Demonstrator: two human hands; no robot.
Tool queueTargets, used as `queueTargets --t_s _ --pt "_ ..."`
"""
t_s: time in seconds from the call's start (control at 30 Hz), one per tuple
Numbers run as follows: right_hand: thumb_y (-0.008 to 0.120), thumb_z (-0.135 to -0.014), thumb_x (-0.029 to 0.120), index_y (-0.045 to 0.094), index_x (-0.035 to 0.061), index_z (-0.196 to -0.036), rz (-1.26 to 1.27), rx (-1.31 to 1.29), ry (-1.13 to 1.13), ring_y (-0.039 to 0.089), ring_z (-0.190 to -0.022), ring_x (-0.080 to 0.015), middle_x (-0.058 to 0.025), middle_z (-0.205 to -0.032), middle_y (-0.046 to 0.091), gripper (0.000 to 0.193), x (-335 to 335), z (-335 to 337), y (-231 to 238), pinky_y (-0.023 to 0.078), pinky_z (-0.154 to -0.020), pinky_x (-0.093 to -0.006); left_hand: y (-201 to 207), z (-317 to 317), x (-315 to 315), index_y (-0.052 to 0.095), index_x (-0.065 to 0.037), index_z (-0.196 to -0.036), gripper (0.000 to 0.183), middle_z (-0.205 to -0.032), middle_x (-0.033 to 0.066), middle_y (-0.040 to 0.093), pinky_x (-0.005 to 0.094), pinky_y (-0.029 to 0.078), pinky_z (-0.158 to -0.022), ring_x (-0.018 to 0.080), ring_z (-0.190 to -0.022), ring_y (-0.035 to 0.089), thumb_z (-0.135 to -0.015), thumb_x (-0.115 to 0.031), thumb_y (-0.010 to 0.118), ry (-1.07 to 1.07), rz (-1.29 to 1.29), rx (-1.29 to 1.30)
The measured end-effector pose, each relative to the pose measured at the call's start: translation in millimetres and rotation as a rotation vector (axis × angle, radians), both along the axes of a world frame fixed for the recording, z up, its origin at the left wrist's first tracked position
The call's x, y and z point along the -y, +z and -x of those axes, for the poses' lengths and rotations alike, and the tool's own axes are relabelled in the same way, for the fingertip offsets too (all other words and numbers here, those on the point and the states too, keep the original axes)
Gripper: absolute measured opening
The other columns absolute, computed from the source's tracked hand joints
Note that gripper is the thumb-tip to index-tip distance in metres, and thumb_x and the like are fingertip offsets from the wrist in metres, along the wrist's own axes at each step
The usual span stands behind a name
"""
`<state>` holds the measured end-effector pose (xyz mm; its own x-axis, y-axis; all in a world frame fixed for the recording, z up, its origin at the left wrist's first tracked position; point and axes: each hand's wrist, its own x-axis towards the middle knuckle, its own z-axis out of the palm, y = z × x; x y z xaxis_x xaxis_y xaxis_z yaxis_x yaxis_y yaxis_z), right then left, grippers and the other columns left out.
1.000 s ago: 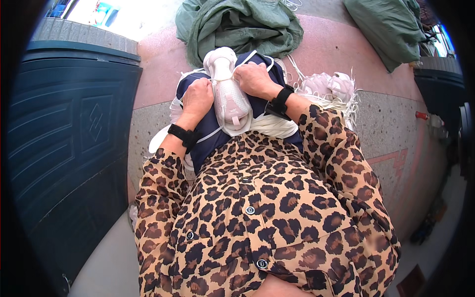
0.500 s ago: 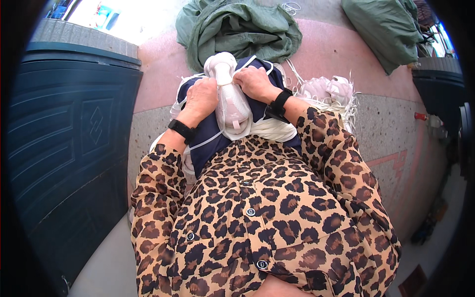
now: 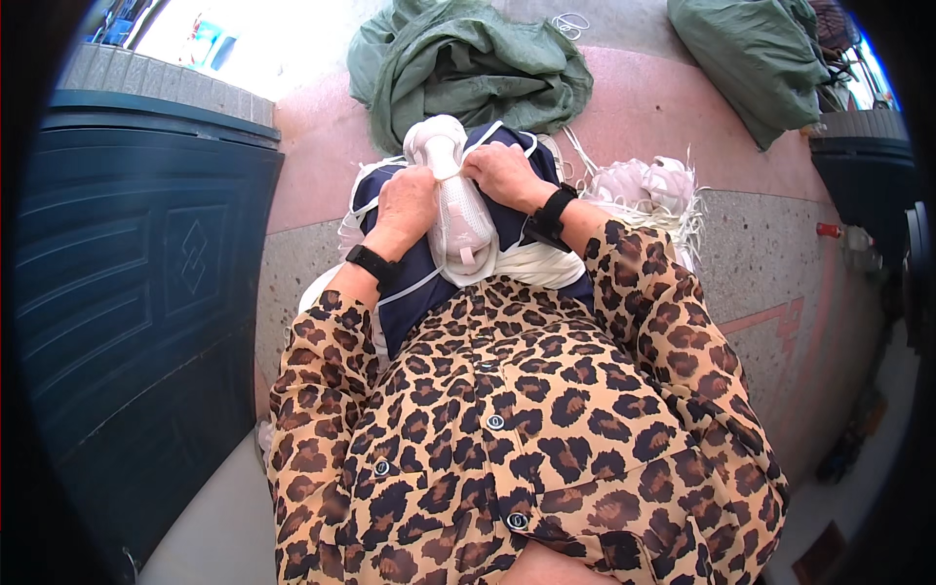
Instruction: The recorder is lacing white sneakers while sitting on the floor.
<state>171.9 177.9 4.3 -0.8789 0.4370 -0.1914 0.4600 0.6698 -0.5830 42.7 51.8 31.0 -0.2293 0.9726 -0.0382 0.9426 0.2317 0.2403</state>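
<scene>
A white and pale pink shoe upper (image 3: 462, 226) lies lengthwise on my lap, over a navy cloth with white edging (image 3: 414, 261). My left hand (image 3: 407, 203) is closed at the upper's left side, and my right hand (image 3: 509, 177) pinches at its right side. Between them a thin pale shoelace (image 3: 448, 178) crosses the narrow middle of the upper; the fingertips are partly hidden. A hank of cream laces (image 3: 541, 265) rests on the lap, right of the upper's near end.
More pink-white shoe uppers with trailing laces (image 3: 655, 190) are piled at my right. A crumpled green sack (image 3: 468, 73) lies ahead, and a full green sack (image 3: 751, 63) stands far right. A dark blue panelled door (image 3: 146, 244) is at the left.
The shoe upper and both hands sit slightly lower and further right in view. Both hands keep their hold at the upper's middle.
</scene>
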Motion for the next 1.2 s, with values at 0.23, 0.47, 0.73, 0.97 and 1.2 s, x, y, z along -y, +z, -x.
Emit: queueTargets --t_s 0.23,0.47,0.73,0.97,1.2 --pt "0.057 -0.076 0.03 0.067 0.0088 -0.078 -0.245 -0.015 0.05 0.05 -0.089 -0.0248 -0.0088 -0.088 0.058 0.023 11.6 -17.2 27.6 0.037 -0.07 -0.042 18.5 -26.2 16.9 0.061 -0.008 -0.079 0.023 -0.077 0.0045 0.06 0.0374 0.036 -0.069 0.021 -0.081 0.051 -0.074 -0.03 0.062 0.135 -0.094 -0.214" --pt "0.051 -0.073 0.013 0.066 0.0049 -0.078 -0.207 0.214 0.153 0.05 -0.093 -0.0276 -0.0122 -0.096 0.059 0.018 14.3 0.1 31.1 0.039 -0.074 -0.0416 15.6 -24.4 13.9 0.06 -0.006 -0.081 0.017 -0.083 0.0068 0.06 0.0403 0.042 -0.067 0.0238 -0.085 0.053 -0.076 -0.021 0.057 0.098 0.088 -0.231" --pt "0.052 -0.069 0.005 0.06 0.0018 -0.079 0.013 -0.129 0.136 0.055 -0.078 -0.0369 -0.0217 -0.08 0.059 0.014 5.1 -2.0 2.0 0.043 -0.073 -0.0402 9.9 -5.4 13.0 0.058 -0.003 -0.085 0.018 -0.088 0.015 0.06 0.0432 0.045 -0.076 0.0318 -0.09 0.052 -0.075 -0.015 0.05 0.152 0.153 0.183" --pt "0.049 -0.07 0.003 0.052 0.0016 -0.081 0.164 -0.312 0.083 0.056 -0.08 -0.0366 -0.02 -0.077 0.058 0.012 -1.6 -7.0 0.8 0.044 -0.071 -0.0422 6.6 3.9 11.9 0.06 -0.004 -0.09 0.023 -0.085 0.0158 0.06 0.0423 0.044 -0.077 0.0322 -0.086 0.053 -0.074 -0.015 0.049 0.103 0.146 0.31" --pt "0.05 -0.07 0.004 0.053 0.0006 -0.079 0.026 -0.397 0.294 0.056 -0.076 -0.0347 -0.0176 -0.074 0.056 0.01 -6.5 -11.6 6.0 0.044 -0.069 -0.0411 6.3 3.0 13.4 0.061 -0.005 -0.09 0.022 -0.083 0.0148 0.06 0.041 0.044 -0.076 0.0311 -0.085 0.054 -0.074 -0.016 0.05 0.118 0.155 0.316"
